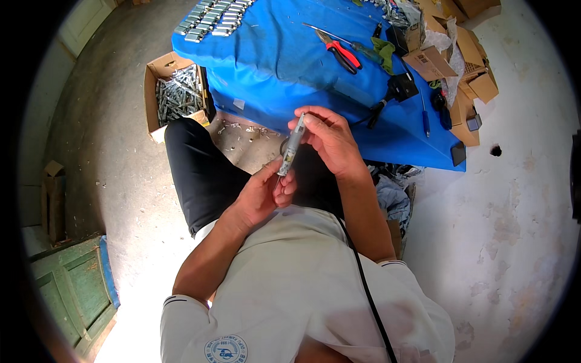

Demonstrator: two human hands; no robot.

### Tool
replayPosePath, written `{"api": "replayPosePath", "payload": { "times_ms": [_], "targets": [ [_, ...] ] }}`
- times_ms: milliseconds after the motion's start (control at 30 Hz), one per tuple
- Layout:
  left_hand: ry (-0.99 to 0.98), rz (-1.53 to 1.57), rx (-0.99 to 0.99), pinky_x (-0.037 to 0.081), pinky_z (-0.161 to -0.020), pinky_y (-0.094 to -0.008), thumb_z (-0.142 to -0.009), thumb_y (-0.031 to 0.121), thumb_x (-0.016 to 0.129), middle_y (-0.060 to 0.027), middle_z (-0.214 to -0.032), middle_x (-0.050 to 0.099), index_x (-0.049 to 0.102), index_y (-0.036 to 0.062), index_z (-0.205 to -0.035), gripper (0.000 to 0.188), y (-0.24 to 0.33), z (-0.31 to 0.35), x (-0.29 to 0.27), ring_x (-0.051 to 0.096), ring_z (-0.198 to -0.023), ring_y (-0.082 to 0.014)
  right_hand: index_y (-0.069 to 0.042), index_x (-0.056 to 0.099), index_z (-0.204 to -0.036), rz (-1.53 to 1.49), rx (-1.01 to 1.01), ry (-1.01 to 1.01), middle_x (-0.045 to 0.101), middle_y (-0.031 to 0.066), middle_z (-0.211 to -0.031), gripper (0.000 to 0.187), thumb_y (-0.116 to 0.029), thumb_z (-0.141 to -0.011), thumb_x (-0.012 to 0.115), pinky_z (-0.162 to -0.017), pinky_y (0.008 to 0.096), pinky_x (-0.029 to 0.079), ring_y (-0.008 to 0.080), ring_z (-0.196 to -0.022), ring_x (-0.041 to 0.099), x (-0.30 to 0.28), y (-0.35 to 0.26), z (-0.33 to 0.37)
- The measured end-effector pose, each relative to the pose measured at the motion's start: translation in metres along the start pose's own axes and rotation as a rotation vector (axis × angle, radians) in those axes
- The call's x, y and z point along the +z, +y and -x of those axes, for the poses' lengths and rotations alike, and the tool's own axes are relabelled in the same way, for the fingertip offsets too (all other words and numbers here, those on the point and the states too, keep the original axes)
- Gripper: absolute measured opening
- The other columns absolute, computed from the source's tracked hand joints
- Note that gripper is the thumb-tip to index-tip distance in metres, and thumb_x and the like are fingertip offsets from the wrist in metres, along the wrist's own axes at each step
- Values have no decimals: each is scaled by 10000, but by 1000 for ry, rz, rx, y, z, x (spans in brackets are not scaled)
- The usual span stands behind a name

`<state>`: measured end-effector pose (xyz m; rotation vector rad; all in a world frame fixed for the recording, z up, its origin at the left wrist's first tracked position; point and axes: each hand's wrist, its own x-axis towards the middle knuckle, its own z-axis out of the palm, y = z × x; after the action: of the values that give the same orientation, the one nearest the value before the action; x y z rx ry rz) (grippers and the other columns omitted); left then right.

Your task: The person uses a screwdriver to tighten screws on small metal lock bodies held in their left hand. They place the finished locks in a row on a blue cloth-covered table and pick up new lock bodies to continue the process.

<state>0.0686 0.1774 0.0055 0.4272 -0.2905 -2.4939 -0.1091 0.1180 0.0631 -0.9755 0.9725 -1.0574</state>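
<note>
Above my lap I hold a slim, long grey metal part (293,144) in both hands, tilted with its upper end leaning right. My left hand (266,192) is closed round its lower end, where a small opening shows some yellowish metal inside. A thin dark rod sticks out below, by the left fingers. My right hand (331,138) pinches the upper end between thumb and fingers. A dark curved piece (282,146) shows beside the part's left edge; I cannot make out what it is. The part's exact kind is not clear.
Ahead is a table under a blue cloth (266,66). On it lie rows of metal parts (218,18), red-handled pliers (344,55), a blue screwdriver (426,121) and a black device (400,88). A carton (150,103) of metal pieces stands left, torn cardboard (472,54) right.
</note>
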Motion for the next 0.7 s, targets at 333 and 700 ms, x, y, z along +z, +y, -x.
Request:
{"api": "replayPosePath", "payload": {
  "times_ms": [333,700],
  "targets": [
    [-5,21,3,300,-521,-261,-975,470,383,-17,-651,443,488,90,-800,431,-1,0,0,342,-531,-121,24,597,-1114,-33,16,6,657,142,-972,261,-159,-927,594,-756,325,507,195,-890,632,-1,5,-3],
    [-19,40,-7,301,-520,-260,-976,471,374,-25,-655,451,488,83,-799,441,-3,-2,-3,349,-534,-125,18,604,-1101,-15,15,18,658,129,-961,262,-166,-915,611,-740,304,497,184,-891,630,-1,3,-3]
  ]
}}
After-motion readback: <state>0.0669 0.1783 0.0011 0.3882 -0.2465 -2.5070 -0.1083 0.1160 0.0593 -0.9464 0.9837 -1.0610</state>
